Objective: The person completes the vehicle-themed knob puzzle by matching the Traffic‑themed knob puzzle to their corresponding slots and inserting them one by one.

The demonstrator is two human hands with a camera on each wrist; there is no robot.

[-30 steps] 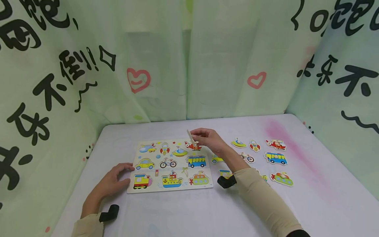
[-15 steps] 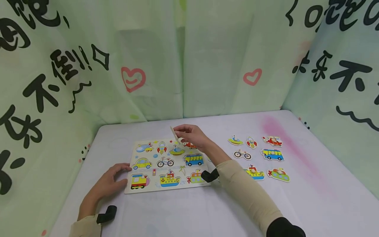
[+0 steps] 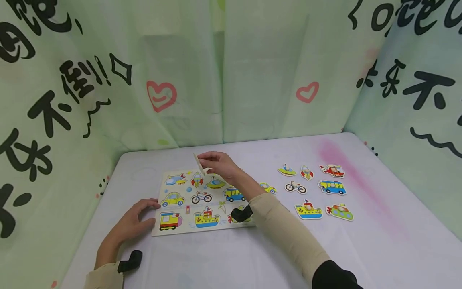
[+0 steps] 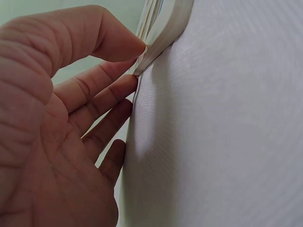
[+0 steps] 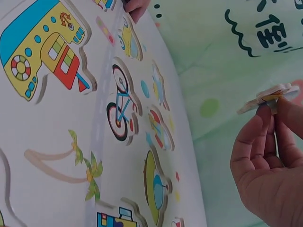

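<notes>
A flat puzzle board (image 3: 187, 225) with shaped recesses showing vehicle pictures lies on the table. My left hand (image 3: 131, 218) is at the board's left edge; in the left wrist view its thumb and fingertips touch the board's side (image 4: 168, 35), fingers fairly straight. My right hand (image 3: 221, 166) is raised above the board's back edge, pinching a puzzle piece (image 3: 199, 164) between thumb and fingers. In the right wrist view that puzzle piece (image 5: 272, 96) shows nearly edge-on, so its picture is mostly hidden. Below it are the airplane, rocket and UFO recesses.
Loose puzzle pieces lie right of the board: UFO (image 3: 286, 170), rocket (image 3: 306, 173), helicopter (image 3: 332, 171), bicycle (image 3: 295, 188), bus (image 3: 332, 187), boat (image 3: 308, 210), submarine (image 3: 340, 212) and car (image 3: 268, 188), partly behind the right sleeve. A printed curtain (image 3: 260, 100) hangs behind the table.
My right hand has moved left across the back of the board with the puzzle piece still pinched. The left hand stays at the board's edge. The head view has shifted slightly.
</notes>
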